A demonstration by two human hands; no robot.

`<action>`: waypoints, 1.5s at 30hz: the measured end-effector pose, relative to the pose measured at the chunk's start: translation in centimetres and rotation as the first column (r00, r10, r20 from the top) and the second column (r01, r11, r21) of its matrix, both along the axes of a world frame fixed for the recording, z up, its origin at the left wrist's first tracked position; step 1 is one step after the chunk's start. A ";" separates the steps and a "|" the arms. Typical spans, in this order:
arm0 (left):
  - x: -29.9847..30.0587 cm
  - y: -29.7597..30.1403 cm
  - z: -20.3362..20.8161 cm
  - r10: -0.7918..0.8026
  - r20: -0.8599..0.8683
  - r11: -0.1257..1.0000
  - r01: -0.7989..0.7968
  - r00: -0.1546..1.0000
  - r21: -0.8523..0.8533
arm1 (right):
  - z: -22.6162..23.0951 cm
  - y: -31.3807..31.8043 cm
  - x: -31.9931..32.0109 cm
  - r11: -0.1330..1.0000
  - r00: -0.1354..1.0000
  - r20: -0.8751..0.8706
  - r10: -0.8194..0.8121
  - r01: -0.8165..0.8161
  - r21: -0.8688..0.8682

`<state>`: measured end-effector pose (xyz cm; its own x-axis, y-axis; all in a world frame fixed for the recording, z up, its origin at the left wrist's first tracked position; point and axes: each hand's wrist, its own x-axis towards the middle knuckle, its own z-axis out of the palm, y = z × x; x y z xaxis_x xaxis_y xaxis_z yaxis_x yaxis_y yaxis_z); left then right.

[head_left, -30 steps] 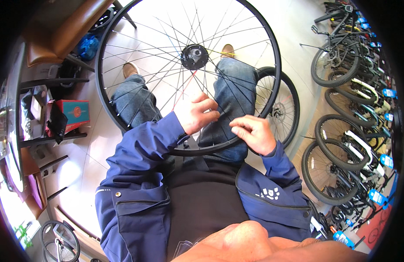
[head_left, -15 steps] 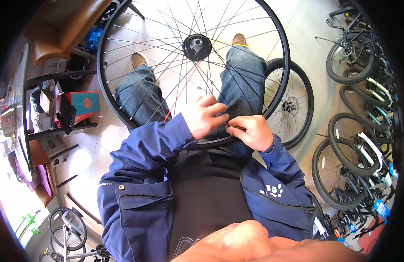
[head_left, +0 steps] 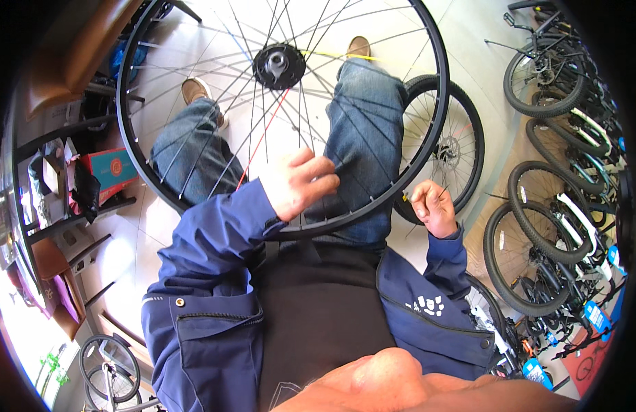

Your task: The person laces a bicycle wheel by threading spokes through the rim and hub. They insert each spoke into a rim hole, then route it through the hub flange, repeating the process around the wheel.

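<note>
A bare black bicycle wheel rim (head_left: pixel 439 113), with no tyre on it, leans across my thighs. Black spokes run in to its dark hub (head_left: pixel 279 65); among them are a red spoke (head_left: pixel 264 136), a yellow one and a blue one. At the near side, my left hand (head_left: pixel 301 184) lies over the spokes with fingers curled. A spoke passes under it, but the hand hides what it grips. My right hand (head_left: pixel 435 206) is raised outside the rim on the right, thumb and fingers pinched together. What is between those fingertips is too small to name.
A second wheel with a tyre (head_left: pixel 477 147) stands behind the rim on the right. Several bicycles (head_left: pixel 548 199) line the right side. On the left are a shelf (head_left: pixel 77 127) with a red and teal box (head_left: pixel 112 169), and a parked bicycle (head_left: pixel 110 371) lower down.
My right hand has left the rim beside my left hand and moved to the right. The wheel and my left hand appear farther left in the picture, along with the surroundings.
</note>
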<state>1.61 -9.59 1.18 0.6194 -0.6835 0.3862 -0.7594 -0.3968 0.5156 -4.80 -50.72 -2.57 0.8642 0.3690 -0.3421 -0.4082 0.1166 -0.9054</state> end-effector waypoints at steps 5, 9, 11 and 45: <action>0.0 0.4 0.7 -0.016 -0.071 0.999 0.018 0.997 0.029 | -16.3 -3.5 -2.6 0.288 0.960 -0.058 0.274 -0.139 -0.947; -0.3 0.4 0.4 -0.027 -0.106 1.000 0.026 0.994 -0.015 | -25.1 -0.6 -0.9 0.289 0.949 -0.159 0.272 -0.239 -0.927; -0.5 0.1 0.0 -0.031 -0.107 0.996 0.022 0.994 -0.089 | -27.5 1.8 1.1 0.273 0.941 -0.193 0.278 -0.270 -0.923; 1.1 1.4 0.7 0.019 -0.201 0.999 -0.027 0.979 -0.038 | -34.5 8.0 8.7 0.519 0.965 -0.158 0.207 -0.245 -0.819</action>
